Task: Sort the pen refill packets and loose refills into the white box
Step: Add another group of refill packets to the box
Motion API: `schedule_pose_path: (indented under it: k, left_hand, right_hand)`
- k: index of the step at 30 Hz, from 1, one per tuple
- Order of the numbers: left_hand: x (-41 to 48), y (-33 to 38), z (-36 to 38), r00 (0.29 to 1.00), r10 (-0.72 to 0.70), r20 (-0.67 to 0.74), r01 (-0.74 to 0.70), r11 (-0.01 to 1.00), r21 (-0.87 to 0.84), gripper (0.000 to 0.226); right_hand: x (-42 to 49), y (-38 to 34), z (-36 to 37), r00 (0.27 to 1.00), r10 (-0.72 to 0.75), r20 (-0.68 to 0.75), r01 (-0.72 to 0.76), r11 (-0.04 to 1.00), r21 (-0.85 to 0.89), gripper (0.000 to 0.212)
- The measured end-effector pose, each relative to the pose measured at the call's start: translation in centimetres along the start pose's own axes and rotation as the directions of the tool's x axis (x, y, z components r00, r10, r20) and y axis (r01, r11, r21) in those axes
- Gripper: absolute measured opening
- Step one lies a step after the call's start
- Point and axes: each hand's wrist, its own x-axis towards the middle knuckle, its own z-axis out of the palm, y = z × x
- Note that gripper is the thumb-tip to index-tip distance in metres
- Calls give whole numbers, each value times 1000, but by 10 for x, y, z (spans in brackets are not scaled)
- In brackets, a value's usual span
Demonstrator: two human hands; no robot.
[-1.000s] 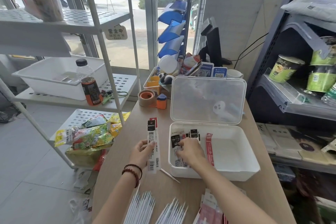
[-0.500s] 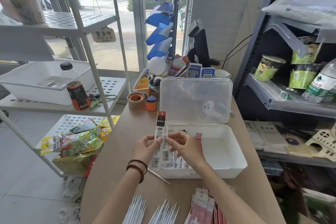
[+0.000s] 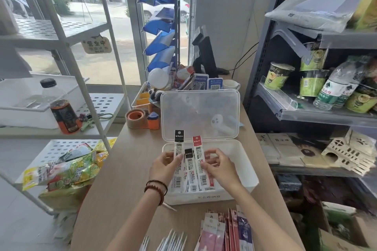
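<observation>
The white box (image 3: 243,161) stands open on the wooden counter, its clear lid (image 3: 201,115) upright behind it. My left hand (image 3: 164,167) pinches a black-topped refill packet (image 3: 179,142) held upright over the box's left end. My right hand (image 3: 219,166) holds a red-topped refill packet (image 3: 199,153) beside it. A second black-topped packet (image 3: 189,159) stands between them with other packets leaning in the box. More packets (image 3: 224,230) and loose white refills (image 3: 171,240) lie on the counter near me. One loose refill (image 3: 170,207) lies by the box's front left corner.
A tape roll (image 3: 135,118) and an orange dispenser (image 3: 153,121) sit left of the lid. A desk organiser (image 3: 145,98) and a mug (image 3: 230,84) stand behind. A white rack with a bottle (image 3: 62,112) and snack bags (image 3: 67,169) is left; a grey shelf (image 3: 306,108) with cups is right.
My left hand carried the black-topped packet from left of the box to over it. My right hand came off the packets lying in the box and now holds a red-topped packet upright.
</observation>
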Motion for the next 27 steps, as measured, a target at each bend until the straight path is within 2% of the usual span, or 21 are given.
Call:
schedule_pose_path:
  k: [3,6,10,14,17,20,22,25,27]
  left_hand:
    - [-2,4,-2,1000,7,19,-8,998,68,17]
    - [-2,0,-5,996,-12,84,1,992,125,10]
    - [-2,-6,-9,994,-38,100,26,992,121,16]
    - [-1,-5,-11,993,-78,88,68,991,119,14]
    - [2,-5,-13,989,-126,82,116,987,108,10]
    - [4,-6,-14,983,-153,106,147,987,62,8]
    - [5,-6,-13,983,-148,105,145,989,39,9]
    - [6,-3,-6,984,-138,111,139,990,-3,15]
    - [7,-1,-2,986,-126,107,126,992,7,14]
  right_hand:
    - [1,8,9,998,30,59,-26,997,-75,31]
    - [0,12,17,995,32,92,-15,983,-182,28]
    - [1,13,18,987,88,133,-48,961,-274,35]
    - [-1,7,24,991,99,89,-52,905,-421,40]
    - [-1,8,24,993,98,58,-61,890,-451,48]
    - [0,11,22,998,62,13,-52,913,-404,50]
    - [-1,6,22,1000,-14,-21,8,958,-288,45]
    - [-8,-8,21,996,-67,57,69,997,-25,39]
    - [-11,-11,22,990,-81,115,74,995,62,41]
